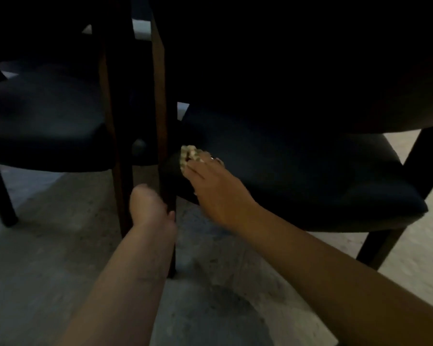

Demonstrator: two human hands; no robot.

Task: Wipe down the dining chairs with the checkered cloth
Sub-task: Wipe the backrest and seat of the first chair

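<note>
A dark dining chair with a black padded seat (310, 171) fills the right of the head view. My right hand (210, 181) lies on the seat's left front corner and presses the bunched pale checkered cloth (188, 154) against it, fingers curled over the cloth. My left hand (149, 206) grips the chair's front left leg (171, 245) just below the seat. A second dark chair (45, 116) stands to the left. The scene is dim, and the upper part of the right chair is lost in shadow.
A brown wooden post (159, 83) and another (113, 146) rise between the two chairs. The floor (60, 245) is grey concrete with darker patches. A dark table top looms over the right chair's seat.
</note>
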